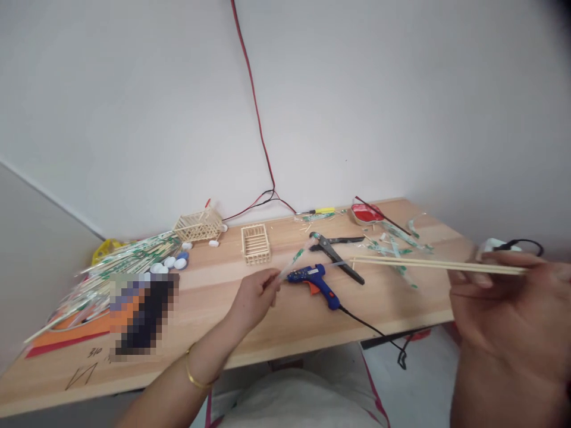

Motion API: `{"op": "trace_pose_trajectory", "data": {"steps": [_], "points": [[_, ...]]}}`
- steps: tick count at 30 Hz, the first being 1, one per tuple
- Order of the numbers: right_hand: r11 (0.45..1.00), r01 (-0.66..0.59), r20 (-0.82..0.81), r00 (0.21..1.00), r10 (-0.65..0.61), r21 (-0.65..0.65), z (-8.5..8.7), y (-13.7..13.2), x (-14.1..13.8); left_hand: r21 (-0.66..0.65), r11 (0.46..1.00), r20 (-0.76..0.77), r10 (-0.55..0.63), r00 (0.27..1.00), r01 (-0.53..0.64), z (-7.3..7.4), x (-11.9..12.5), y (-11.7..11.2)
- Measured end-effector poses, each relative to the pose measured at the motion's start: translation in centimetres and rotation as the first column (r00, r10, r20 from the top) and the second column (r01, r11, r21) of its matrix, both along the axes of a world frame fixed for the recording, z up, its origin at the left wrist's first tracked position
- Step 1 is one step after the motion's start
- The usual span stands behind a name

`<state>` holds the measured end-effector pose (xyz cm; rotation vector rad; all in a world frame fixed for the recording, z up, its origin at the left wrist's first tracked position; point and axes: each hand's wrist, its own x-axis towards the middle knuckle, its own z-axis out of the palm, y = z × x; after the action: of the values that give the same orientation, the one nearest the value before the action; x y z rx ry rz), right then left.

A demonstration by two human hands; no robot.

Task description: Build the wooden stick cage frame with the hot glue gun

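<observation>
A pale wall [156,119] rose behind the wooden table [294,324]. Your left hand [255,297] was pinched closed on a clear, green-printed wrapper [296,259], which stuck out toward one o'clock. Your right hand [508,309], its fingers partly curled, held two pale chopsticks [414,263] that pointed toward nine o'clock, their tips between your hands. The blue glue gun [317,280] lay just beside your left hand at three o'clock; a small stick crate [256,244] stood beyond that hand at twelve.
</observation>
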<state>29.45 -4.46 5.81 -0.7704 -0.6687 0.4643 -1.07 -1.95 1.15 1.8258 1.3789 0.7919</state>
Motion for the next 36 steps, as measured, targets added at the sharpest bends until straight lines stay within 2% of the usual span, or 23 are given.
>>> {"op": "trace_pose_trajectory", "data": {"steps": [2,4,8,12,17,21,25,28,29,31,32,34,36], "points": [[0.999,0.046,0.017,0.999,-0.046,-0.013,-0.8,-0.6,1.0,0.075,0.997,-0.042,0.002,0.999,0.001,0.7,1.9,1.9],[0.999,0.045,0.005,0.999,-0.045,-0.026,-1.7,-1.1,1.8,0.114,0.992,-0.053,0.052,0.997,-0.046,1.1,3.8,4.0],[0.998,0.012,-0.061,0.998,-0.016,-0.057,-3.2,-2.0,3.1,0.077,0.990,-0.073,0.125,0.989,-0.119,1.1,7.2,8.3],[0.998,-0.035,-0.084,0.996,0.030,-0.057,-3.8,-2.4,4.3,0.058,0.991,-0.056,0.122,0.991,-0.119,0.9,9.8,11.7],[0.997,-0.052,-0.080,0.996,0.047,-0.061,-4.4,-2.4,5.5,-0.044,0.991,0.002,0.130,0.992,-0.130,0.4,13.6,14.3],[0.987,-0.100,-0.118,0.989,0.086,-0.126,-4.7,-2.1,5.5,-0.057,0.996,0.006,0.069,0.998,-0.069,0.9,15.6,15.2],[0.978,-0.148,-0.139,0.982,0.127,-0.148,-4.9,-1.3,4.7,0.019,0.999,-0.012,-0.039,0.999,0.039,2.4,14.6,13.9],[0.964,-0.183,-0.097,0.981,0.167,-0.193,-5.1,-0.6,3.3,0.006,0.987,-0.018,-0.159,0.987,0.160,3.3,12.7,10.5],[0.956,-0.192,-0.057,0.981,0.184,-0.222,-5.3,-0.4,2.6,-0.001,0.977,-0.009,-0.215,0.977,0.215,3.4,12.0,9.0],[0.929,-0.219,0.067,0.966,0.249,-0.299,-5.4,0.0,0.9,-0.008,0.902,0.051,-0.431,0.901,0.432,3.3,11.0,5.9],[0.910,-0.237,0.142,0.944,0.299,-0.341,-5.4,0.1,-0.1,-0.003,0.870,0.072,-0.492,0.867,0.494,3.1,10.6,4.4],[0.864,-0.291,0.295,0.854,0.428,-0.412,-5.3,0.4,-1.8,-0.024,0.842,0.042,-0.538,0.842,0.539,2.4,9.6,1.9],[0.801,-0.377,0.427,0.697,0.576,-0.466,-4.9,0.8,-2.9,-0.039,0.879,-0.002,-0.476,0.879,0.476,1.6,8.3,0.3]]}}
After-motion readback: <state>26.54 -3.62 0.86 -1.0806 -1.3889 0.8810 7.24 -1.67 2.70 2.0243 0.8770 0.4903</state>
